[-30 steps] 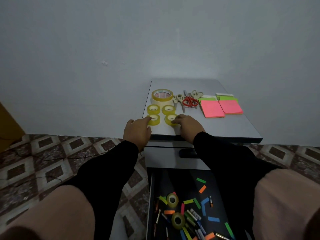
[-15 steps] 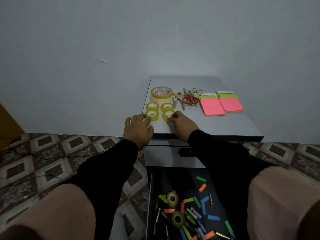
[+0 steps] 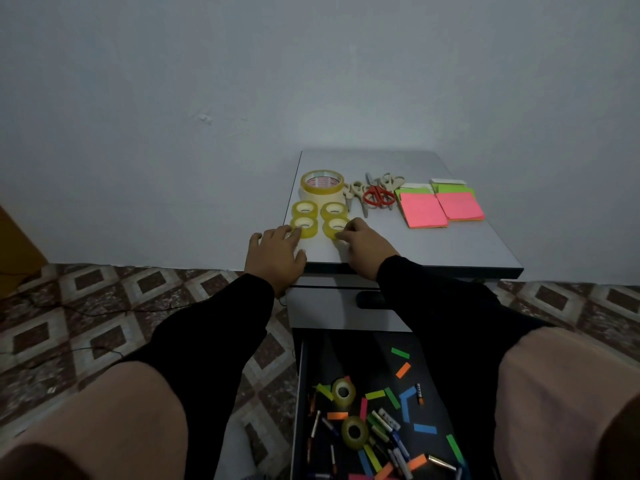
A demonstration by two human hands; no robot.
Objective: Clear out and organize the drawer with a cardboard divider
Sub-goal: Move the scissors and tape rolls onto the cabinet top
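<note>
Glossy yellow tape rolls point(image 3: 304, 227) on a smooth matt cabinet top point(image 3: 433, 244) — matt neon paper pads point(image 3: 423, 211).

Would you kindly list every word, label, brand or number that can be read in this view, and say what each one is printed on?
No text here can be read.
Large tape roll: red print on the inner core, too blurred to read.
Battery in the open drawer: markings on its casing, too small to read.
Sticky note pads: no writing visible.
Small tape rolls: no print visible.
</note>
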